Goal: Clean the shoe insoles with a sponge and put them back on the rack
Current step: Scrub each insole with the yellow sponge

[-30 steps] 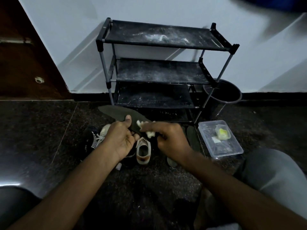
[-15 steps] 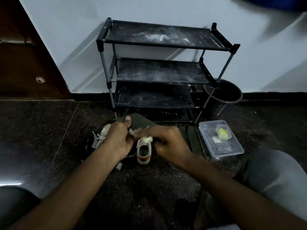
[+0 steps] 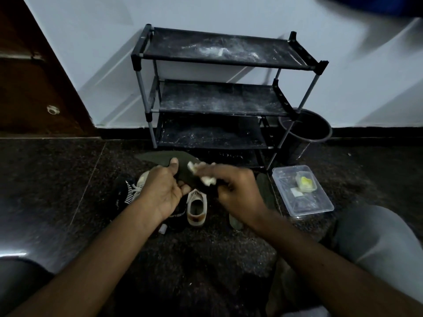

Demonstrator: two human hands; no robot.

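Before rack (image 3: 217, 99): dark olive insole (image 3: 160, 157), pale crumpled sponge (image 3: 208, 180).

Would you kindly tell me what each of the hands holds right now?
Left hand: grips the dark insole, thumb on top.
Right hand: grips the pale sponge, pressed on the insole.

We can read no text, brand, number or sign here. A small white label (image 3: 295, 192) inside the clear plastic box (image 3: 321, 203), right of the right hand (image 3: 235, 191), is too blurred to read. Pale marks on the black shoe (image 3: 121, 196), just left of the left hand (image 3: 160, 193), are too small to tell.
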